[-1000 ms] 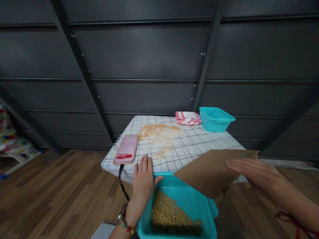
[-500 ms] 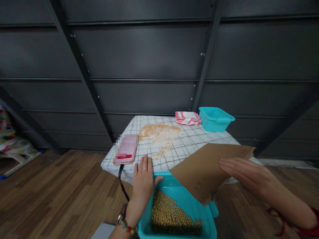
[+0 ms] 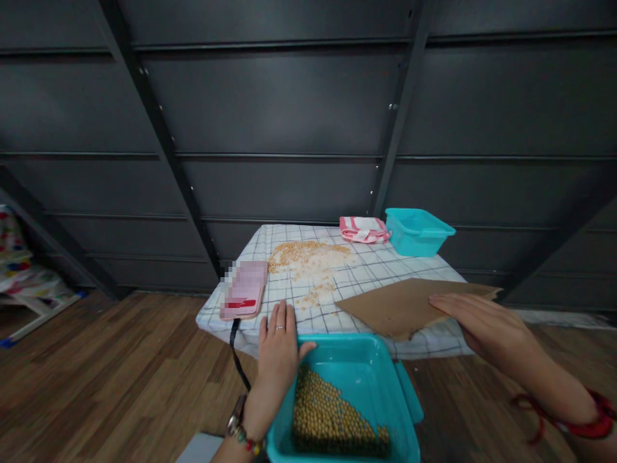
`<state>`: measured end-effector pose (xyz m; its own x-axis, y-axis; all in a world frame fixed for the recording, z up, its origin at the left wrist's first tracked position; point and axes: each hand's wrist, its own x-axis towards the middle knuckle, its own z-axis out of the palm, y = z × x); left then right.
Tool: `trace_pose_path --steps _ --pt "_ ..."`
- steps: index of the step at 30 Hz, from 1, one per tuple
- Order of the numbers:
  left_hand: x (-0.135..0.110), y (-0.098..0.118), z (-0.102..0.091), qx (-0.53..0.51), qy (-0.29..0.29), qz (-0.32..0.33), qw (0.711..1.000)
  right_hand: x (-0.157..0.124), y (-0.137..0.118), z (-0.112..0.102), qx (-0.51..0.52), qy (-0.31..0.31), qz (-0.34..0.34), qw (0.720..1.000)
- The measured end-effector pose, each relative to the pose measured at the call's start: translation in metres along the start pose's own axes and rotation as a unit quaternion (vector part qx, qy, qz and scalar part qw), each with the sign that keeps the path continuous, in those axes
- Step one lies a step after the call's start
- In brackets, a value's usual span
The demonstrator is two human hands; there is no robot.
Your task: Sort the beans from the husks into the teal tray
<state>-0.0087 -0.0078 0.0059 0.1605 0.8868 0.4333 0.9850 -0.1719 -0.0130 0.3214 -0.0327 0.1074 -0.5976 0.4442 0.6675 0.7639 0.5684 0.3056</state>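
Head view: at the bottom middle of the frame sits a blue-green plastic bin with square sides (image 3: pixel 361 370), and small round yellowish beans (image 3: pixel 335 415) are heaped in its lower left part. Beside it, the left hand (image 3: pixel 278 350) is open and flat, with its fingers a little apart and its thumb out over the bin's rim; it grips nothing that I can see. A bracelet of coloured beads (image 3: pixel 248 444) is on that wrist. At the right, the right hand (image 3: pixel 486 328) has its fingers straight and close together on top of a flat brown cardboard sheet (image 3: pixel 388 307). It has hold of the sheet's right part, but the thumb is hidden. The sheet is just past the bin, over a white cloth with dark checked lines (image 3: pixel 400 269). Left of the middle, a pink phone-shaped thing (image 3: pixel 249 283) lies on the cloth. Farther up, loose yellow beans (image 3: pixel 294 249) lie spread out. Behind them are a folded pink-and-white striped towel (image 3: pixel 362 230) and a small blue-green plastic box (image 3: pixel 418 242). Dark grey panels (image 3: pixel 279 109) fill the top.
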Motion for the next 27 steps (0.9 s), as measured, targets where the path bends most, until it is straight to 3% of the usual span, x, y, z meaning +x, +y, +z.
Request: trace_pose_path --steps 3,13,16,27 --pt "0.0 0.0 0.001 -0.002 0.001 0.002 1.0 0.006 0.0 0.005 -0.021 0.006 -0.056 0.998" --pt "0.001 0.0 0.0 0.014 -0.006 0.013 1.0 0.004 -0.007 -0.014 0.076 -0.046 -0.059 0.994" --pt "0.001 0.001 -0.003 0.026 -0.013 0.011 1.0 0.011 -0.009 -0.014 0.076 -0.037 -0.053 0.995" --pt "0.001 0.001 0.001 0.04 0.004 0.006 0.999 0.03 -0.001 0.03 -0.047 0.043 -0.069 0.996"
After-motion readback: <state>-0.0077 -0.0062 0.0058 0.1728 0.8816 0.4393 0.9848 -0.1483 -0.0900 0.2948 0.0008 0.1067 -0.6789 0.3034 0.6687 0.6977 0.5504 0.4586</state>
